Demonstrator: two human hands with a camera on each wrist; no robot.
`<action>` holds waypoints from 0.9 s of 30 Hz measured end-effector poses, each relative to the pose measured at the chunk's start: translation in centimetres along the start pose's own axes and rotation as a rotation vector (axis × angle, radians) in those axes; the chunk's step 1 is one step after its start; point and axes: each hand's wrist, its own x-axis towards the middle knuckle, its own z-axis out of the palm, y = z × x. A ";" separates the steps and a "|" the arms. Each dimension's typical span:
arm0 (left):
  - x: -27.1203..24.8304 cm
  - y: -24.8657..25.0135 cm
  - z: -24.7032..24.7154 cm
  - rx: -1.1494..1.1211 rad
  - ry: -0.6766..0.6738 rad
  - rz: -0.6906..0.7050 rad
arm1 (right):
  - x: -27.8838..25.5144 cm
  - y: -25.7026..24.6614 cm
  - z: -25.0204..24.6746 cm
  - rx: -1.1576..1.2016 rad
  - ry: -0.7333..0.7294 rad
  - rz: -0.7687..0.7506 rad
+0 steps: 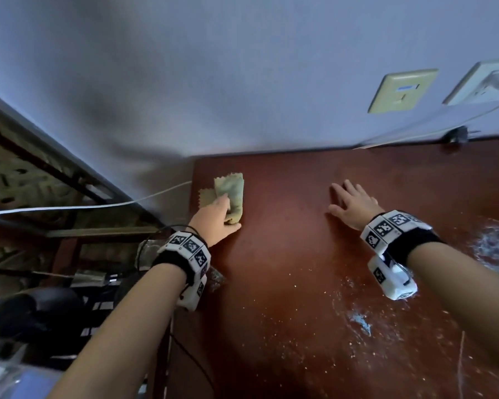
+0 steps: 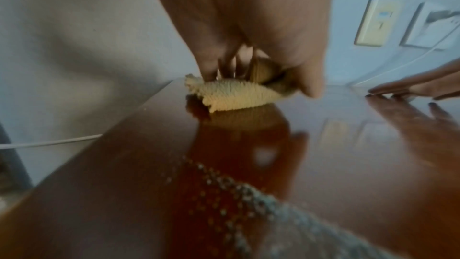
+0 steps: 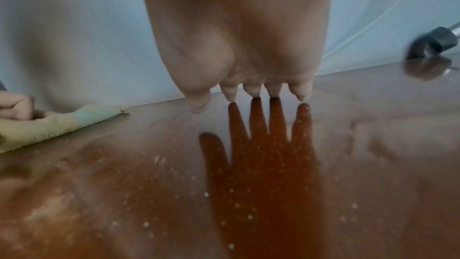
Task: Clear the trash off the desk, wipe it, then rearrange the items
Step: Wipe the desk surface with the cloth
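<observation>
**Wiping cloth held at the desk's far left corner**

Gripping is seen only in the left hand [image 1: 217, 215]: its fingers are curled round a crumpled yellow-green cloth [image 1: 231, 189], which is pressed onto the desk [image 1: 300, 254] close to the far left corner, one flap of it reaching the left edge. From the left wrist view the bunched cloth [image 2: 231, 94] is seen pinched between thumb and fingers and touching the glossy wood. The left forearm is stretched forward over the left edge.

The right hand [image 1: 353, 203] is laid palm down on the desk, well apart from the cloth and toward the far edge. Its fingers [image 3: 254, 90] are straight and slightly spread, the tips touching the surface, and nothing is held in it; its reflection is shown in the polish.

No brand name or readable writing can be made out. Black-and-white square code markers are carried on the white wristbands [image 1: 386, 226] of both arms. Pale specks and a whitish smear [image 1: 360, 321] are scattered over the near part of the desk. Two wall plates [image 1: 402, 90] are fixed above the far edge, a blue mark on one too blurred to read, and a white cable [image 1: 429, 122] is run from the other toward the desk's far edge
</observation>
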 end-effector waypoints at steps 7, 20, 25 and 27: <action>0.7 -1.0 -1.0 -0.081 -0.090 0.047 | 0.5 0.9 0.3 -0.055 0.003 -0.020; 5.0 -2.6 -2.9 0.218 -0.286 0.066 | 0.4 0.6 0.2 -0.053 0.016 0.006; 7.8 -3.8 -4.7 0.208 -0.290 -0.069 | 0.5 0.8 0.3 -0.036 0.028 0.003; 8.5 -3.9 -5.0 0.138 -0.300 -0.078 | 0.5 0.8 0.3 -0.034 0.024 0.004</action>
